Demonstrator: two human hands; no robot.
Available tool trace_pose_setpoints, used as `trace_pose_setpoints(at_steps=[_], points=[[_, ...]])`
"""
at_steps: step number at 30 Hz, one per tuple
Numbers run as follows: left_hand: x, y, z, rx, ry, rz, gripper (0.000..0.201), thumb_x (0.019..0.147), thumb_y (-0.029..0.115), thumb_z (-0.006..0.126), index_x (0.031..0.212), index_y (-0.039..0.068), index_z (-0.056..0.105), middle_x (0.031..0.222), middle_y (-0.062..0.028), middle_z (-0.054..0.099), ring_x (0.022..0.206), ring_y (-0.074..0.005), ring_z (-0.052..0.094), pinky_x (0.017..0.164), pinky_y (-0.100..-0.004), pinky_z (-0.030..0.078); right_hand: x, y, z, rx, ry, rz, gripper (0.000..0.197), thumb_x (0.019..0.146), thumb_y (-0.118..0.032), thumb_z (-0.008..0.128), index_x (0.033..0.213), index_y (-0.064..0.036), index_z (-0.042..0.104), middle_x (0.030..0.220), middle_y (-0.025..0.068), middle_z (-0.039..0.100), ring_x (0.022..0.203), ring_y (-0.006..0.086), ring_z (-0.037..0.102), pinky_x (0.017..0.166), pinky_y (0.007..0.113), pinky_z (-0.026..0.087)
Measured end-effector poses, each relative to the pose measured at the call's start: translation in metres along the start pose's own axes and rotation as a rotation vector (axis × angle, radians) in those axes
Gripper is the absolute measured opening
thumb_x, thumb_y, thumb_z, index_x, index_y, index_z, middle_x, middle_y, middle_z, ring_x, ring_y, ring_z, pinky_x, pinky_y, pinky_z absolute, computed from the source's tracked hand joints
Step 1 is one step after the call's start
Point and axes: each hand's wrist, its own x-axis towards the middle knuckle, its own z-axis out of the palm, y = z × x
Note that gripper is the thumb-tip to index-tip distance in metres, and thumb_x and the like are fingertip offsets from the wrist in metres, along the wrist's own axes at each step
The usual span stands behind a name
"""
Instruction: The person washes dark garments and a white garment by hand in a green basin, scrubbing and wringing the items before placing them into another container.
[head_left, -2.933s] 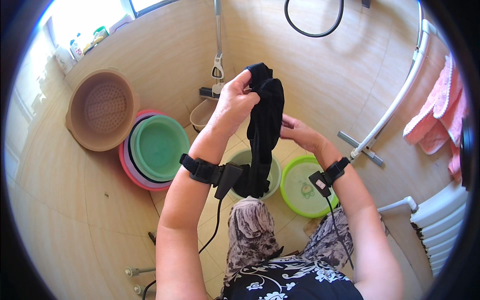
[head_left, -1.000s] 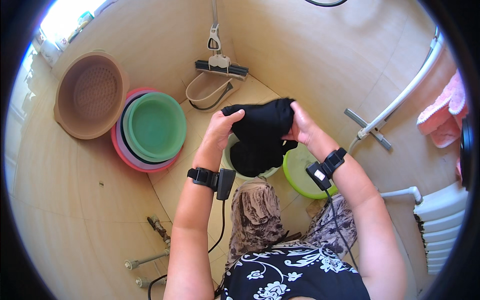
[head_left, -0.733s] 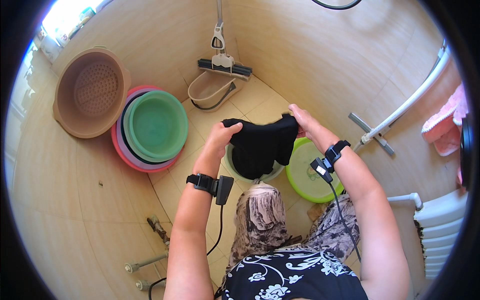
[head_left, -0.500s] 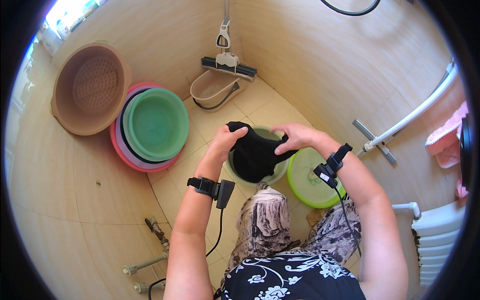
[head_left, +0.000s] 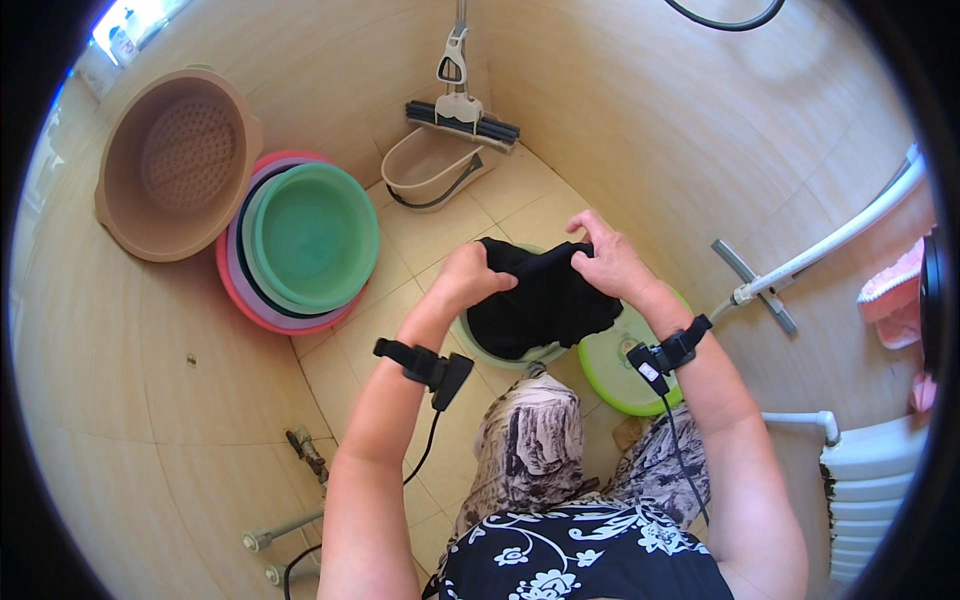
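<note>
A black cloth [head_left: 545,305], perhaps a garment, hangs spread between my two hands over a pale green basin [head_left: 483,347] on the floor. My left hand [head_left: 468,277] grips its upper left part, thumb pressed on the fabric. At the upper right edge, my right hand [head_left: 612,262] pinches the cloth, with a finger raised above it. Most of the basin's inside is hidden under the fabric. Close by on the right lies a round lid-like piece with a bright green rim [head_left: 612,400], partly covered by my right forearm.
A brown basin [head_left: 125,215] leans by the left wall, beside stacked basins topped by a green one [head_left: 315,240]. A mop [head_left: 460,110] stands in a beige bucket [head_left: 425,185] at the back. A squeegee [head_left: 755,285] and white radiator [head_left: 875,490] are on the right.
The black cloth has been spread wider and now covers more of the basin. My right hand has shifted slightly right and up, my left slightly right.
</note>
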Motion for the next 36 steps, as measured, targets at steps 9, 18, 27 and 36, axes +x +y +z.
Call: trace_pose_setpoints(at_steps=[9,18,27,36], points=[[0.0,0.009,0.056,-0.715,-0.322,0.127,0.046,0.08,0.003,0.064,0.123,-0.007,0.052,0.113,-0.009,0.061,0.105,-0.0151,0.056,0.096,-0.0281,0.042,0.023,0.017,0.04,0.904,-0.032,0.444,0.045,0.075,-0.012,0.074,0.115,-0.0082,0.053,0.101,0.0093,0.06,0.085,0.0185,0.061,0.067,0.033,0.053],[-0.012,-0.063,0.037,-0.766,0.013,-0.071,0.039,0.085,0.013,0.064,0.12,-0.003,0.059,0.112,-0.0085,0.064,0.103,-0.0154,0.058,0.092,-0.0287,0.044,0.066,0.021,0.072,1.451,0.064,0.37,0.044,0.078,0.005,0.061,0.115,-0.0099,0.042,0.104,0.0128,0.053,0.091,0.0283,0.06,0.071,0.047,0.056],[0.007,-0.095,0.085,-0.836,0.048,-0.189,0.04,0.086,0.014,0.064,0.123,0.001,0.057,0.116,-0.0082,0.062,0.105,-0.0159,0.057,0.089,-0.0278,0.044,0.032,0.136,0.127,0.672,0.25,0.265,0.04,0.073,-0.003,0.068,0.11,-0.0061,0.053,0.107,0.0125,0.056,0.097,0.0248,0.059,0.08,0.038,0.052],[0.014,-0.08,0.099,-0.787,-0.078,-0.211,0.036,0.088,0.019,0.064,0.121,0.007,0.06,0.113,-0.002,0.063,0.102,-0.0119,0.057,0.085,-0.0285,0.044,-0.01,0.13,0.049,0.344,-0.254,0.425,0.036,0.076,-0.016,0.07,0.11,-0.0053,0.063,0.107,0.0097,0.062,0.093,0.0181,0.061,0.077,0.031,0.051]])
